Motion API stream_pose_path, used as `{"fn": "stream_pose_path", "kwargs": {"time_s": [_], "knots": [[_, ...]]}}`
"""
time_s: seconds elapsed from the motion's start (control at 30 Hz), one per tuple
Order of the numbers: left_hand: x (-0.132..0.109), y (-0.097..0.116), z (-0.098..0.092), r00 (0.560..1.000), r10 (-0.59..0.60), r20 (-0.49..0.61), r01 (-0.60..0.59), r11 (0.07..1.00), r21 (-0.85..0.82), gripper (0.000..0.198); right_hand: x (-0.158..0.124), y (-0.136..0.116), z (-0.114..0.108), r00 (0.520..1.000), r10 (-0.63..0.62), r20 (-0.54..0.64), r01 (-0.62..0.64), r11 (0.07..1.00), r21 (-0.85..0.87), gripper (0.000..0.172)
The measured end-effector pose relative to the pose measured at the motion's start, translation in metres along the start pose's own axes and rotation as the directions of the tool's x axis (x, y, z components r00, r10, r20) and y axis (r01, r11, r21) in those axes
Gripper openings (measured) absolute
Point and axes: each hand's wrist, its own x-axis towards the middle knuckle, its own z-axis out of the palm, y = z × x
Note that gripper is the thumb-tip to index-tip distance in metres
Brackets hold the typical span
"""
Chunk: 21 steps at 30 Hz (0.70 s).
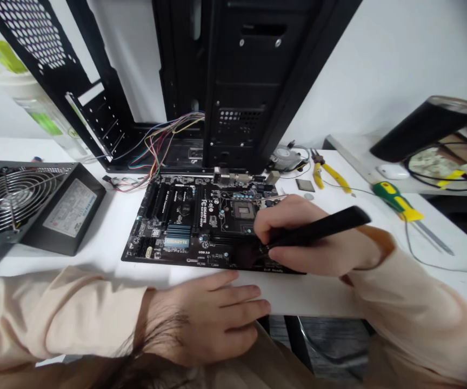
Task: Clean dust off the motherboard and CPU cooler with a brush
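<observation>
The motherboard [233, 246] lies flat on the white table, its CPU socket and slots facing up. My right hand [310, 243] is closed around the handle of a black brush [322, 224], over the board's near right part. The brush's dark lower end looks blurred against the board, so I cannot tell whether it touches. My left hand [217, 313] rests palm down at the table's front edge, just below the board, fingers stretched out and holding nothing.
Behind the board stands an open black PC case [241, 81] with loose coloured wires [156, 146]. A power supply [71, 208] sits left. Yellow-handled pliers [331, 173], a small square chip [305, 185] and a green-yellow screwdriver [404, 208] lie right. A bottle [45, 108] stands behind.
</observation>
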Motion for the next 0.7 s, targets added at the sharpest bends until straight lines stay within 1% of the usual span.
{"fn": "stream_pose_path", "kwargs": {"time_s": [0.07, 0.13, 0.23, 0.3, 0.37, 0.5, 0.6, 0.7], "knots": [[-0.001, 0.001, 0.001, 0.999, -0.007, 0.032, 0.008, 1.0, -0.014, 0.017, 0.002, -0.002, 0.004, 1.0, 0.025, 0.012, -0.025, 0.999, -0.02, 0.005], [-0.004, 0.002, 0.003, 0.998, -0.026, 0.05, 0.026, 1.0, -0.007, 0.017, 0.002, -0.001, 0.005, 0.997, 0.049, 0.054, -0.047, 0.998, -0.031, 0.007], [-0.007, 0.002, 0.005, 0.998, -0.008, 0.064, 0.007, 1.0, 0.012, 0.016, 0.0, 0.0, -0.001, 0.993, 0.063, 0.095, -0.062, 0.998, -0.015, 0.012], [-0.009, 0.002, 0.006, 0.995, 0.032, 0.099, -0.034, 0.999, 0.016, 0.019, -0.003, 0.001, -0.007, 0.995, 0.057, 0.084, -0.057, 0.998, -0.006, 0.014], [-0.009, 0.002, 0.005, 0.991, 0.047, 0.125, -0.05, 0.998, 0.024, 0.019, -0.005, 0.002, -0.01, 0.998, 0.042, 0.038, -0.042, 0.999, -0.012, 0.014], [-0.005, 0.002, 0.003, 0.998, 0.019, 0.063, -0.02, 1.0, 0.006, 0.013, -0.002, 0.003, -0.007, 0.999, 0.02, -0.038, -0.02, 1.0, -0.001, 0.009], [-0.003, 0.004, 0.003, 1.0, -0.012, 0.019, 0.012, 1.0, -0.016, 0.012, -0.001, 0.006, -0.003, 0.999, 0.028, 0.018, -0.029, 1.0, 0.004, 0.006], [-0.005, 0.004, 0.003, 0.999, -0.02, 0.033, 0.02, 1.0, -0.02, 0.012, -0.005, 0.008, -0.005, 0.995, 0.05, 0.084, -0.05, 0.999, -0.008, 0.013]]}}
